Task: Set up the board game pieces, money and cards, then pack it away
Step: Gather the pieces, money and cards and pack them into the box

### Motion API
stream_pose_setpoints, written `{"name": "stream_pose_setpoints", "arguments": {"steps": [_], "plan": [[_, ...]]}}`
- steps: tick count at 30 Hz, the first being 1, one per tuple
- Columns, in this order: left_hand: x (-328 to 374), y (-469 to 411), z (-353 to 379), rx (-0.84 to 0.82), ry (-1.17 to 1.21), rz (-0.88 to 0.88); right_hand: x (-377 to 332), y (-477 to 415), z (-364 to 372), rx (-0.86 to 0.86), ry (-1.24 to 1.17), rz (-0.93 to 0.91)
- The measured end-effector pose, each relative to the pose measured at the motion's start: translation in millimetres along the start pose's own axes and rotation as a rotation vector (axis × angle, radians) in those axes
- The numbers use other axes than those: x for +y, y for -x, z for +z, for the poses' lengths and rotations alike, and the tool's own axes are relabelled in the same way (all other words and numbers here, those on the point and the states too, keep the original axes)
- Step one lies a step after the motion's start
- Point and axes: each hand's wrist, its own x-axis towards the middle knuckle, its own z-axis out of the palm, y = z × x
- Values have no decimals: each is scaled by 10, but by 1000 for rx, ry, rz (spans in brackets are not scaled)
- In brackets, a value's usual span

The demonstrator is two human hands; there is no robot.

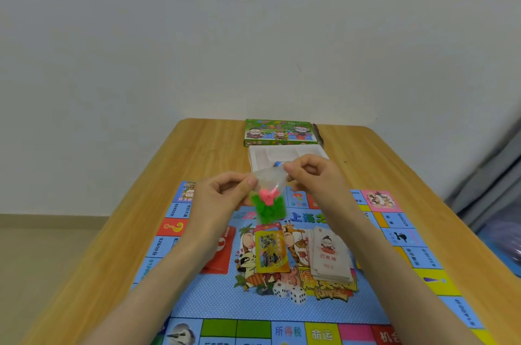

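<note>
1. Head view: left hand point(222, 192) and right hand point(313, 172) both raised over the far edge of the board point(214, 299); a clear bag point(267, 198) hangs between them.
2. Left hand: thumb and curled fingers pinch the bag's top left corner; right hand: thumb and fingertips pinch its top right corner; both clamped on the bag.
3. Bag: held off the board, hanging down; pink pieces on top, green pieces below, bunched at the bottom; upper part is bare plastic.
4. Board: lies flat on the tabletop point(394, 164), covering its near half; the near edge runs out of frame.
5. On the board's middle: yellow pack point(272, 251) lying flat; card stack point(329, 257) just right of it, slightly fanned; red pack point(225, 257) to the left, partly under the left forearm.
6. Dice point(297, 295): two, white, side by side and near the yellow pack's near end.
7. Tray point(258, 158): white, with compartments, on the tabletop beyond the board's far edge; partly hidden by bag and right hand; something blue shows in it, cannot tell what.
8. Box point(279, 133): green, printed, at the tabletop's far edge, just behind the tray.
</note>
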Motion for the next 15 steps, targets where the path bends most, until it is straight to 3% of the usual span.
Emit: {"name": "stream_pose_setpoints", "arguments": {"steps": [2,7,9,13,15], "plan": [[-10,-10,-2,-8,10,-29,-3,-6,-15,9,-20,28],[5,-9,33,-29,149,-88,-46,55,60,-265,167,182],[25,-8,47,-22,234,-122,-42,65,95,-235,142,182],[70,-18,64,-40,516,-243,-23,19,103,-13,-95,179],[59,-18,70,-72,583,-282,-36,12,91,-34,-281,236]]}}
